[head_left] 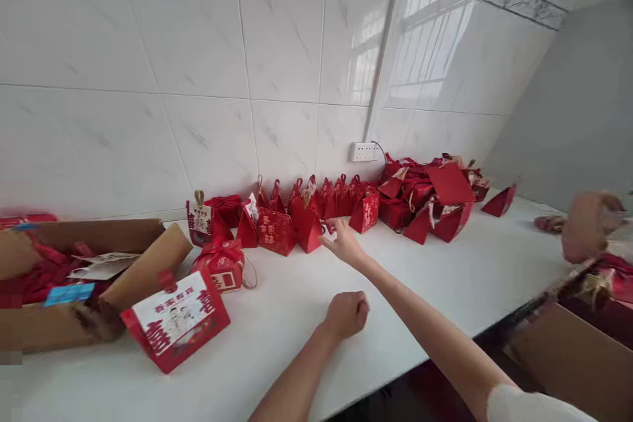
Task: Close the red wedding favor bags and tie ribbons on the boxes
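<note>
My right hand (343,244) reaches across the white table, thumb and fingers apart beside a red triangular gift box (307,227). A small dark red bit shows at its fingertips; whether they touch it I cannot tell. Closer to me, my left hand (347,314) rests curled into a fist on the tabletop, with nothing seen in it. Left of that box stand a gold-printed red gift box (275,231) and a narrow red box (247,224). On the right is another gold-printed box (366,211). More peaked boxes with ribbon loops line the wall behind.
At left, an open cardboard carton (64,330) holds red items. Before it are a red box with a white printed panel (175,316) and a tied red box (222,267). Red boxes pile up (425,191) at back right. Another person's blurred hand (591,224) is by a carton (578,349).
</note>
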Demonstrator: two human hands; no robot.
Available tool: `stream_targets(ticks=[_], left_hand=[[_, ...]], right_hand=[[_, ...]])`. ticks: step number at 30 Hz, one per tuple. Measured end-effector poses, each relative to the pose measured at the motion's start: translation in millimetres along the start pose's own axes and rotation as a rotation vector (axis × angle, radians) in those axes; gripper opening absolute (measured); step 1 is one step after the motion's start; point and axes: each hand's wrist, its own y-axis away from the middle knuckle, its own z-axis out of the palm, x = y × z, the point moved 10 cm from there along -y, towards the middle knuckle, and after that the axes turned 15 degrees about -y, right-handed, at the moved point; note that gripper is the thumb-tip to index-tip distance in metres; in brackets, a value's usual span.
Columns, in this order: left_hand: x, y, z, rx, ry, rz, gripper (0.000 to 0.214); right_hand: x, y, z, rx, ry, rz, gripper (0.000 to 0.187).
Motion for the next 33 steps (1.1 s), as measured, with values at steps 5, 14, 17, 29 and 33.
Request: stream_targets(ticks=[5,14,17,29,33], left_hand=[[-3.5,0.5,-1.2,0.033,0.024,-0.019,0.023],[-0.2,6.5,-21.3,0.208,0.203,0.005,0.023],[3.1,10.6,-32.4,0.269,0.244,0.043,0.026],[-11.7,15.4,-49.5,0.561,0.344,0.069,0.012],[-50.4,29.7,-79.8,0.866,0.400,-0.096,0.028]], right_hand=[[6.6,-40.5,32.0,0.036,-0.017,0.069,0.033],[31.1,21.6,-65.5,0.192,-0.074,0.103,0.024],[41.0,52.8,-83.0,0.224,-0.110,0.117,0.031],[81.0,103.9,-52.2,0.092,-0.302,0.261,0.045],[77.4,104.2,-51.5,0.042,-0.320,0.241,0.049]])
